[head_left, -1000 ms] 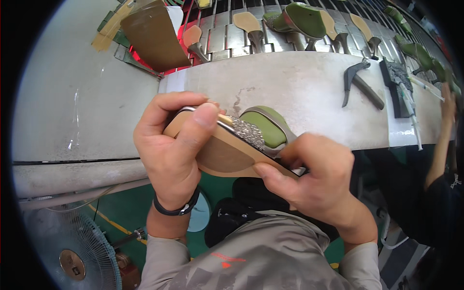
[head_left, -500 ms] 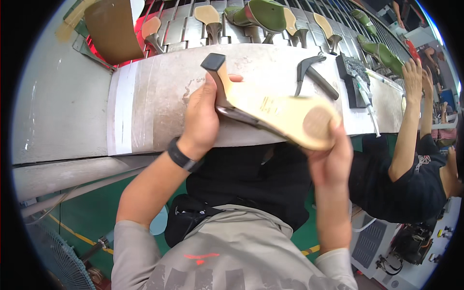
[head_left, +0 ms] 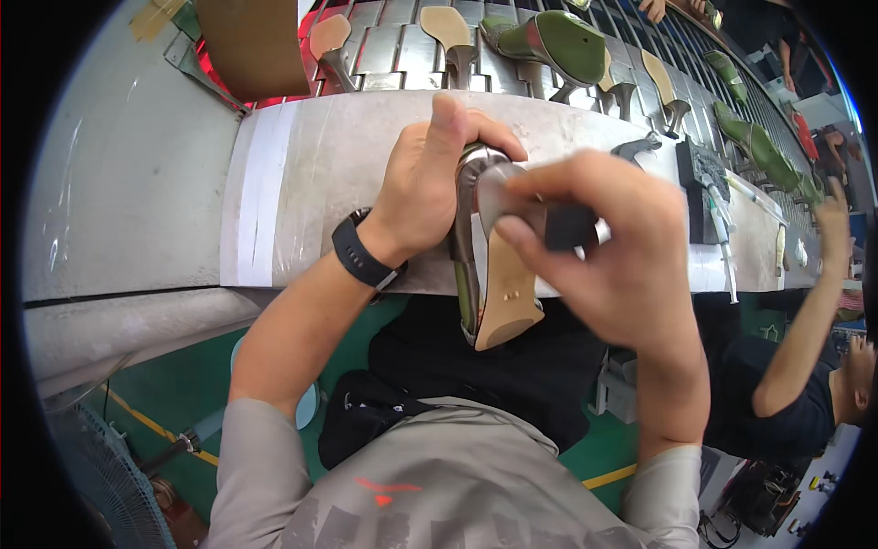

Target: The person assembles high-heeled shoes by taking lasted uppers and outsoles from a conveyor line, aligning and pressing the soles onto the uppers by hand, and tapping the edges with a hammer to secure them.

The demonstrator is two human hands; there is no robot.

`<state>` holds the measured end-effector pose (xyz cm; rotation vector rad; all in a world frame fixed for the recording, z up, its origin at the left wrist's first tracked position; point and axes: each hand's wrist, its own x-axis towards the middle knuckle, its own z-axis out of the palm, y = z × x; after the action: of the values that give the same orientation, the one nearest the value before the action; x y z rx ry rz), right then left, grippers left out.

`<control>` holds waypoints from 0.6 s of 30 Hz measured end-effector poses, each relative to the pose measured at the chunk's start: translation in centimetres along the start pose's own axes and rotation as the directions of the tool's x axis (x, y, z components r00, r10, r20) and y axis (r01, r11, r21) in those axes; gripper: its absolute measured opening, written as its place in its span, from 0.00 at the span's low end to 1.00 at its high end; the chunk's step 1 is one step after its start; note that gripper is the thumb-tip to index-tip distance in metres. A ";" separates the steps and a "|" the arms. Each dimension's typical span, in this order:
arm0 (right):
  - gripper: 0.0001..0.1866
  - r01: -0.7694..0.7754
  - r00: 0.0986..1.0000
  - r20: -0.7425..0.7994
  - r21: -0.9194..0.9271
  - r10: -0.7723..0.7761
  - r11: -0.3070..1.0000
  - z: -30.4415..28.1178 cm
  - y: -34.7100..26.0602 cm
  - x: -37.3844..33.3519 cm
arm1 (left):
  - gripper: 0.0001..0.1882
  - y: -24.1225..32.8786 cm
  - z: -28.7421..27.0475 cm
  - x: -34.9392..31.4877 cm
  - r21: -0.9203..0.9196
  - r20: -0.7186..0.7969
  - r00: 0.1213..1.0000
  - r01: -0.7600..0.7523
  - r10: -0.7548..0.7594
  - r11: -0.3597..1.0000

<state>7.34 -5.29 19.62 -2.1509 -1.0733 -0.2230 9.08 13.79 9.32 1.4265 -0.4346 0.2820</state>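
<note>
My left hand point(head_left: 416, 188) is wrapped round a high-heeled shoe point(head_left: 466, 288) with a dark metallic back and a green edge. The shoe stands on end over the table's near edge, its front end toward me. Against it lies a tan sole point(head_left: 510, 284) with a brown heel and a dark, block-like heel tip point(head_left: 570, 227). My right hand point(head_left: 613, 238), slightly blurred, closes thumb and fingers about the heel end of the sole. A pale gap shows between sole and shoe. My palm and fingers hide part of the heel.
The pale worktable point(head_left: 366, 137) runs in front of me. Beyond it, a slatted metal conveyor carries tan heeled soles point(head_left: 445, 32) and a green shoe point(head_left: 558, 46). A metal-headed hand tool point(head_left: 637, 146) and a black block point(head_left: 700, 183) lie right. A co-worker's arm point(head_left: 805, 311) is at right.
The sole has turned from lying across to upright, its front end now toward me. My right hand has moved from its front end to the heel. The view has shifted slightly left.
</note>
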 end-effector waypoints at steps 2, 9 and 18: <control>0.16 0.036 0.999 -0.007 -0.120 -0.037 0.992 -0.3 -2.4 -0.6 | 0.49 0.6 -0.9 -1.0 -0.081 -0.025 0.989 0.145 -0.147 0.986; 0.17 0.221 0.944 -0.195 -0.222 -0.265 0.950 4.1 -0.6 -2.3 | 0.59 0.1 -1.0 -1.4 0.065 0.064 0.996 0.064 -0.068 0.996; 0.17 0.207 0.950 -0.187 -0.211 -0.248 0.955 4.8 -0.7 -1.9 | 0.52 -0.6 -0.7 -1.5 0.006 -0.038 0.999 -0.018 0.018 1.000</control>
<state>4.92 -3.04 15.66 -2.1051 -1.2148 -0.6732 8.13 14.51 8.07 1.4211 -0.4158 0.3253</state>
